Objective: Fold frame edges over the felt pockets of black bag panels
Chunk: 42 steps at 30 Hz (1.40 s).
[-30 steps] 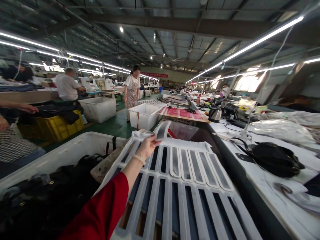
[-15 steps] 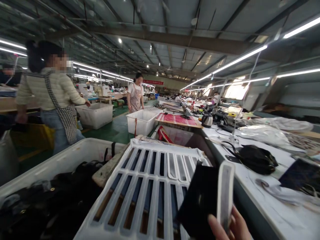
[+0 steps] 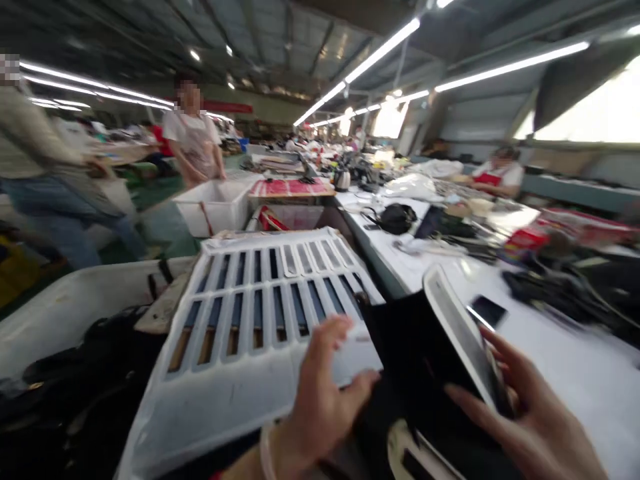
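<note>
Right hand (image 3: pixel 520 413) grip holding white strip (image 3: pixel 465 340) and black piece (image 3: pixel 415 353), left hand (image 3: pixel 320 393) grip pinching black piece edge, above slotted white tray (image 3: pixel 250 320).

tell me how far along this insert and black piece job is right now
Looks done: one white insert is off the slotted white tray and in the right hand, lying against the black piece. In hand: the left hand grips the black piece's edge; whether the insert is seated is too blurred to tell. Left: several more inserts lie in the tray's far row, and a white bin holds more black goods.
</note>
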Tool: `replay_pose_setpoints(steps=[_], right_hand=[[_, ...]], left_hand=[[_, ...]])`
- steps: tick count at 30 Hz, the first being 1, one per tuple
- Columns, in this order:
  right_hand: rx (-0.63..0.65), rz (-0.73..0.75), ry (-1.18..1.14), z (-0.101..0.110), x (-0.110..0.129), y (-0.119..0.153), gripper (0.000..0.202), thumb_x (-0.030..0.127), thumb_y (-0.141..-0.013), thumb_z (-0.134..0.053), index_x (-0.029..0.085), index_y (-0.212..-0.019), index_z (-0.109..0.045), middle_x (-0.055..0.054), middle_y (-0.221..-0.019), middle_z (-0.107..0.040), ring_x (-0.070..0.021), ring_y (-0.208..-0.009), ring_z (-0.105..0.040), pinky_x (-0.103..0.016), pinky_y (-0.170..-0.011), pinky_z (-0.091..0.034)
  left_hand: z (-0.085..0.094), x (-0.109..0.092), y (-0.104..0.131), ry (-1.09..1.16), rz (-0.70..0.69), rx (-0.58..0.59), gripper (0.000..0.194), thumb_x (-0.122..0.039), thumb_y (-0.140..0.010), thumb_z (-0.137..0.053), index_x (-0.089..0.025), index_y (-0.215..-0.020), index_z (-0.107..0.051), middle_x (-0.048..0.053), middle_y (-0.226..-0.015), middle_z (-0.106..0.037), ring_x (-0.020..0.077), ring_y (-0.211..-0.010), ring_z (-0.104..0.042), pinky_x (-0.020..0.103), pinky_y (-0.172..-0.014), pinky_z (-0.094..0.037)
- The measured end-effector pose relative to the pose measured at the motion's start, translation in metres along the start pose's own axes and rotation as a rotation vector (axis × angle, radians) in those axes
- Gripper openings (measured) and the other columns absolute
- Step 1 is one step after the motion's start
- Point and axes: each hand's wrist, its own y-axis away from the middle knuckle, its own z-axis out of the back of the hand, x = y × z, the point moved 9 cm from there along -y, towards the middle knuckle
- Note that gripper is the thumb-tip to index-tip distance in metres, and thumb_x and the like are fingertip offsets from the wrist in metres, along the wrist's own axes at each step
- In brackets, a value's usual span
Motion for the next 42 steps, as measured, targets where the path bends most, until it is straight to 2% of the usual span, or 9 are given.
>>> replay_pose_setpoints(steps=[1, 3, 5, 9, 12, 17, 27, 33, 42], right_hand=[[-0.043, -0.05, 0.024, 0.018, 0.001, 0.008, 0.091, 0.065, -0.065, -0.073, 0.032, -0.143, -0.041, -0.009, -0.112, -0.065, -0.0296, -0.086, -0.068, -0.04, -0.066, -0.059], [-0.047, -0.089, 0.037, 0.04, 0.006, 0.021, 0.091, 0.065, -0.063, -0.075, 0.03, -0.141, -0.043, -0.009, -0.116, -0.062, -0.0296, -0.094, -0.065, -0.044, -0.082, -0.056], [-0.054, -0.085, 0.027, 0.054, 0.009, 0.032, 0.088, 0.063, -0.064, -0.076, 0.028, -0.139, -0.045, -0.008, -0.115, -0.061, -0.0281, -0.096, -0.063, -0.045, -0.089, -0.052], [-0.099, -0.04, 0.06, 0.074, 0.001, 0.059, 0.082, 0.058, -0.066, -0.078, 0.031, -0.136, -0.045, -0.005, -0.116, -0.058, -0.0254, -0.096, -0.06, -0.045, -0.092, -0.05], [-0.129, 0.014, 0.08, 0.081, -0.01, 0.076, 0.081, 0.057, -0.069, -0.078, 0.031, -0.137, -0.042, -0.005, -0.118, -0.055, -0.0252, -0.098, -0.057, -0.044, -0.09, -0.049], [-0.159, 0.149, 0.221, 0.08, -0.021, 0.097, 0.079, 0.057, -0.075, -0.073, 0.025, -0.139, -0.04, -0.007, -0.116, -0.052, -0.0238, -0.099, -0.053, -0.037, -0.084, -0.051], [-0.03, 0.221, 0.429, 0.06, -0.051, 0.126, 0.08, 0.057, -0.083, -0.064, 0.023, -0.147, -0.029, -0.011, -0.12, -0.051, -0.0264, -0.101, -0.057, -0.039, -0.084, -0.055], [-0.021, 0.281, 0.648, 0.056, -0.061, 0.135, 0.077, 0.061, -0.088, -0.053, 0.022, -0.149, -0.026, -0.015, -0.127, -0.049, -0.0303, -0.104, -0.056, -0.046, -0.085, -0.055], [-0.006, 0.351, 0.809, 0.057, -0.067, 0.138, 0.079, 0.068, -0.09, -0.041, 0.021, -0.152, -0.026, -0.016, -0.124, -0.051, -0.0305, -0.101, -0.058, -0.044, -0.08, -0.057]], left_hand=[[-0.003, -0.002, -0.004, 0.009, 0.008, -0.006, 0.078, -0.023, -0.077, -0.072, -0.045, -0.14, -0.033, 0.003, -0.144, -0.045, 0.0238, -0.125, -0.048, 0.048, -0.106, -0.042], [-0.028, -0.003, -0.017, 0.185, 0.033, 0.164, 0.09, -0.023, -0.075, -0.075, -0.048, -0.143, -0.022, -0.001, -0.158, -0.024, 0.0237, -0.139, -0.034, 0.047, -0.112, -0.035], [-0.056, 0.001, -0.024, 0.374, 0.148, 0.323, 0.099, -0.022, -0.073, -0.077, -0.05, -0.144, -0.015, -0.001, -0.159, -0.021, 0.0228, -0.139, -0.034, 0.046, -0.112, -0.034], [-0.102, -0.013, -0.013, 0.614, 0.299, 0.535, 0.097, -0.016, -0.073, -0.075, -0.044, -0.145, -0.016, 0.002, -0.133, -0.054, 0.0169, -0.112, -0.056, 0.039, -0.101, -0.042], [-0.121, -0.021, 0.002, 0.596, 0.317, 0.589, 0.071, -0.016, -0.076, -0.07, -0.033, -0.137, -0.036, -0.001, -0.101, -0.063, 0.0124, -0.09, -0.06, 0.031, -0.089, -0.047], [-0.133, -0.001, 0.021, 0.476, 0.339, 0.581, 0.042, -0.015, -0.073, -0.071, -0.023, -0.107, -0.049, -0.003, -0.091, -0.061, 0.0111, -0.084, -0.059, 0.025, -0.081, -0.048], [-0.138, 0.045, 0.069, 0.012, 0.276, 0.598, 0.023, -0.02, -0.076, -0.068, -0.021, -0.095, -0.055, -0.002, -0.083, -0.063, 0.0164, -0.081, -0.061, 0.03, -0.077, -0.047], [-0.144, 0.047, 0.074, -0.07, 0.19, 0.626, 0.025, -0.01, -0.062, -0.078, -0.02, -0.08, -0.064, 0.006, -0.125, -0.06, 0.024, -0.119, -0.052, 0.039, -0.104, -0.039], [-0.164, 0.054, 0.09, -0.223, 0.145, 0.851, 0.027, -0.024, -0.054, -0.087, -0.022, -0.076, -0.072, 0.009, -0.137, -0.057, 0.0328, -0.135, -0.042, 0.056, -0.117, -0.02]])
